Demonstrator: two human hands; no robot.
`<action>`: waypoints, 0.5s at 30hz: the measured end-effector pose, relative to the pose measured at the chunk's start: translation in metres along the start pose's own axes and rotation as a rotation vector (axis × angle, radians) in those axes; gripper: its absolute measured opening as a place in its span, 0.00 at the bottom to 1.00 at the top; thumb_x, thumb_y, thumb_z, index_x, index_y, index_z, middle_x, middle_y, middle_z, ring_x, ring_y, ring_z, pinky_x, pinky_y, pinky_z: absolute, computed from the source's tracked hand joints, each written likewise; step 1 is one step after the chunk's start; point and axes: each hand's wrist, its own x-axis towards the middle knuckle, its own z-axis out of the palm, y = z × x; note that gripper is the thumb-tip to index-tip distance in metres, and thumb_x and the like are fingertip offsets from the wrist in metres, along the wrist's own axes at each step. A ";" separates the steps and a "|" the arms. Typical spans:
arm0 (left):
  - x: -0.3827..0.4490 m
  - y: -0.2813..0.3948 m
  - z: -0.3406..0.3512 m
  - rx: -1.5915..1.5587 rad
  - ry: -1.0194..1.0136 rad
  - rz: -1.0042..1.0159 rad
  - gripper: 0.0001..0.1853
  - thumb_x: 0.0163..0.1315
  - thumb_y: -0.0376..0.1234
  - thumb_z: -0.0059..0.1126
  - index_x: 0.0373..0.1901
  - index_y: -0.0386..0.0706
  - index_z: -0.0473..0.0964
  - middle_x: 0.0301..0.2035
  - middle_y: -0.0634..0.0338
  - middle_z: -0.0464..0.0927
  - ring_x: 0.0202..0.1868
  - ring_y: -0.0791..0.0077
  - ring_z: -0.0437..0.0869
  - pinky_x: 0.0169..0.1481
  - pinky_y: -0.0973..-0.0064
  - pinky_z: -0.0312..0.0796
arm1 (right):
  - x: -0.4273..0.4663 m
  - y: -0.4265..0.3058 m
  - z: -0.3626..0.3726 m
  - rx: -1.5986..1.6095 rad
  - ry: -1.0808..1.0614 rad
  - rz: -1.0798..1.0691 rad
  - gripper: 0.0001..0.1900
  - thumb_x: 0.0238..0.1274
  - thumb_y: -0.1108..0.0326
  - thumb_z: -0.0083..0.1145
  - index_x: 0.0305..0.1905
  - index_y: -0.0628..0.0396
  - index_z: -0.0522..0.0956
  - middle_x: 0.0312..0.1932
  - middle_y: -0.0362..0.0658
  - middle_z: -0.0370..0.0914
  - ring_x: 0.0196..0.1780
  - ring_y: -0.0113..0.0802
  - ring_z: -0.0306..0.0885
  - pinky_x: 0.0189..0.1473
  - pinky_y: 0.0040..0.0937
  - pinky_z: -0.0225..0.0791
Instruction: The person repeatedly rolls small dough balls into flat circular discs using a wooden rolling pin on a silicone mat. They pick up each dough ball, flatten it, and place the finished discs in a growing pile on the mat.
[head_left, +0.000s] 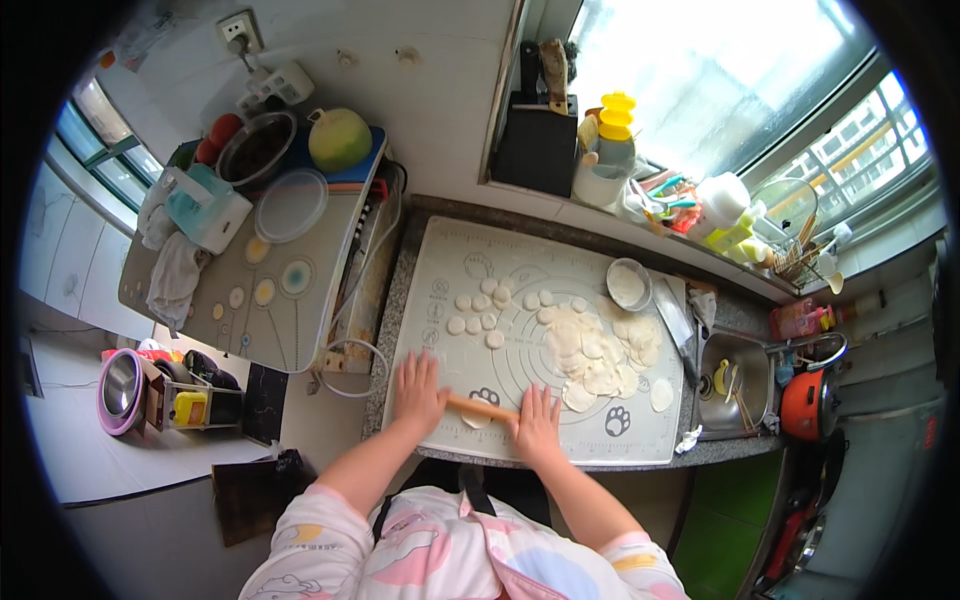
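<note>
A wooden rolling pin (481, 408) lies across a small dough round (475, 421) near the front of a printed pastry mat (517, 442). My left hand (420, 390) rests on the pin's left end with fingers pointing forward, and my right hand (537, 424) is on its right end; neither is seen to wrap round it. Small dough pieces (473, 325) lie at the mat's upper left. Right of the middle, flattened dough wrappers (589, 352) overlap in a pile. A bowl of flour (628, 285) stands at the upper right, beside a cleaver (673, 311).
To the right is a steel sink (739, 382) with utensils, then an orange pot (808, 405). A knife block (532, 142) and containers line the windowsill. At the left, a side table (300, 352) holds a green melon (340, 141), a metal bowl (256, 148) and a plastic lid (291, 205).
</note>
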 end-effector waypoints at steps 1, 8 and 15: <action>-0.010 0.002 -0.001 0.031 -0.050 0.036 0.32 0.68 0.43 0.59 0.72 0.41 0.68 0.76 0.45 0.59 0.80 0.42 0.51 0.83 0.41 0.41 | -0.013 0.003 0.006 -0.002 -0.030 0.008 0.41 0.74 0.50 0.51 0.78 0.71 0.54 0.83 0.59 0.48 0.86 0.62 0.37 0.83 0.65 0.29; -0.079 -0.024 0.015 -0.096 0.031 0.245 0.20 0.54 0.41 0.74 0.51 0.59 0.84 0.68 0.67 0.74 0.77 0.52 0.60 0.81 0.38 0.44 | 0.018 -0.043 0.019 0.435 0.125 0.026 0.26 0.62 0.66 0.66 0.63 0.60 0.72 0.64 0.57 0.70 0.66 0.58 0.70 0.66 0.52 0.64; -0.091 -0.031 0.009 -0.123 0.072 0.268 0.18 0.54 0.39 0.74 0.48 0.54 0.83 0.66 0.74 0.77 0.77 0.56 0.62 0.81 0.36 0.43 | 0.047 -0.053 0.013 0.390 -0.032 0.067 0.14 0.57 0.71 0.67 0.47 0.59 0.77 0.44 0.52 0.79 0.49 0.53 0.79 0.52 0.50 0.74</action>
